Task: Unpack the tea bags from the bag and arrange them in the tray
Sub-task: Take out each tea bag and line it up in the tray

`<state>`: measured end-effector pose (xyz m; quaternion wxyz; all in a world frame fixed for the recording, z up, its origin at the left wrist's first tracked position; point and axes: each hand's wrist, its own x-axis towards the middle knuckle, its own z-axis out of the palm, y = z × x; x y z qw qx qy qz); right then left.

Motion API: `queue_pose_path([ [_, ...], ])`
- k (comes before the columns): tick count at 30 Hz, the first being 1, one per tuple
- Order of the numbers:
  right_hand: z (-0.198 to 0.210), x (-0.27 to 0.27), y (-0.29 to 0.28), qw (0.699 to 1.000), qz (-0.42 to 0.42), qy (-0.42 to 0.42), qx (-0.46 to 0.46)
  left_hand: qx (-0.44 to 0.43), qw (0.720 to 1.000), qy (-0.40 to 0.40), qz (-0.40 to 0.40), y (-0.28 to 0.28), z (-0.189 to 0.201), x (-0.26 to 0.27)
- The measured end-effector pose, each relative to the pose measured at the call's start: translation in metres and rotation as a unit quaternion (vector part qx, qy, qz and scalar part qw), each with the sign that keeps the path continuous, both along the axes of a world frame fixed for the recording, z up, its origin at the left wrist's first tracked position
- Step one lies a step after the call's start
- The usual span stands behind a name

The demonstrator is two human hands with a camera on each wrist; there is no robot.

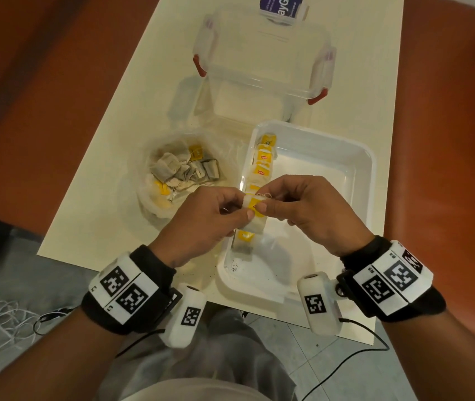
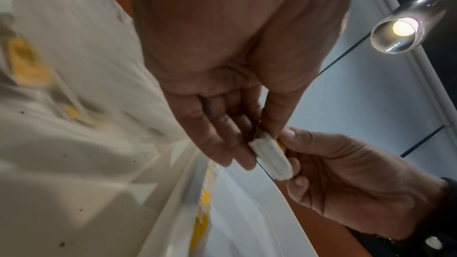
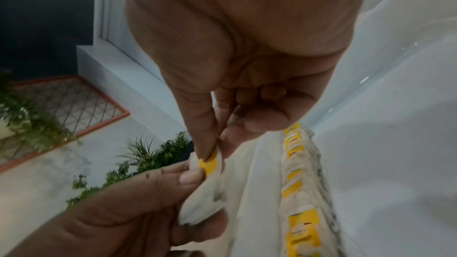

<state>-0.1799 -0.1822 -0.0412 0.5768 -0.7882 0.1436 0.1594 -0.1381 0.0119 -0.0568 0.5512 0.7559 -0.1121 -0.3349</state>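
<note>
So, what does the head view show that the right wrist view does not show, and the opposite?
Only the head view shows the plastic bag of loose tea bags on the table, the clear lidded box behind it, and both wrist bands.

Only the right wrist view shows the surroundings: green plants and a lattice panel, and the tea bag's paper seen close up from below.

Both show the left hand and right hand pinching one tea bag with its yellow tag, above the row of tea bags along the edge of the white tray.
</note>
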Motion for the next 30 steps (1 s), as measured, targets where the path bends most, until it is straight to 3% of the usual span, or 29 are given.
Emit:
queue_pose_path([
  [10,-0.006,-0.008,0.009,0.982,0.145,0.018,-0.12,0.074,0.993,0.051,-0.07,0.017,0.0,-0.003],
  [15,-0.013,-0.024,0.03,0.935,0.283,0.069,-0.203,0.108,0.991,0.013,-0.079,0.036,0.008,0.008],
  [30,-0.042,0.004,0.034,0.92,0.239,0.132,-0.282,0.072,0.997,0.0,-0.027,0.041,0.019,0.014],
])
